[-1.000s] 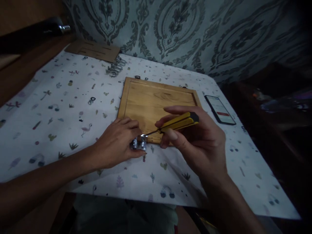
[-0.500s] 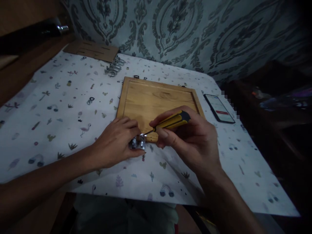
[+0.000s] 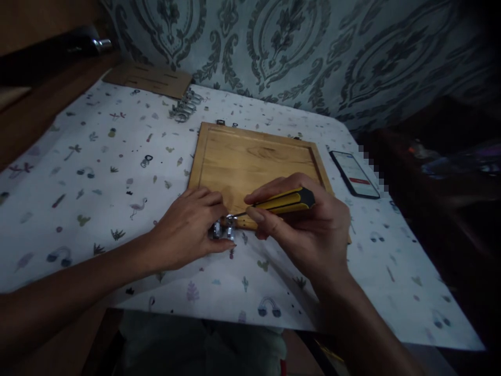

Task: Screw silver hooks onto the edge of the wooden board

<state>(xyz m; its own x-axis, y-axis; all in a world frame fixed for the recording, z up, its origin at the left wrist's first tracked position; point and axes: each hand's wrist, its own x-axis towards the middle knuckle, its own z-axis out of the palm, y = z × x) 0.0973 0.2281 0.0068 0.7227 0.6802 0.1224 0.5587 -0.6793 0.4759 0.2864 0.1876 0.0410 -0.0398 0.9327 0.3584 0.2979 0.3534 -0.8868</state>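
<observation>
A wooden cabinet door panel lies on the patterned table cover, its near edge toward me. At that edge, near its left corner, sits a shiny metal hinge. My left hand is closed around it, thumb in front and fingers resting on the panel. In my right hand is a yellow and black screwdriver, held almost flat by its handle. Its thin shaft points left, with the tip at the top of the hinge. The fingers partly hide the hinge, and no screw can be made out.
Several metal hinge-like parts lie heaped at the back left beside a brown cardboard sheet. A phone with a lit screen rests right of the panel. Small dark fittings show at its far edge. A patterned wall stands behind.
The screwdriver handle has turned in my right hand and swung slightly right and down, with its tip still at the hinge. My left hand keeps its hold. The view has shifted slightly.
</observation>
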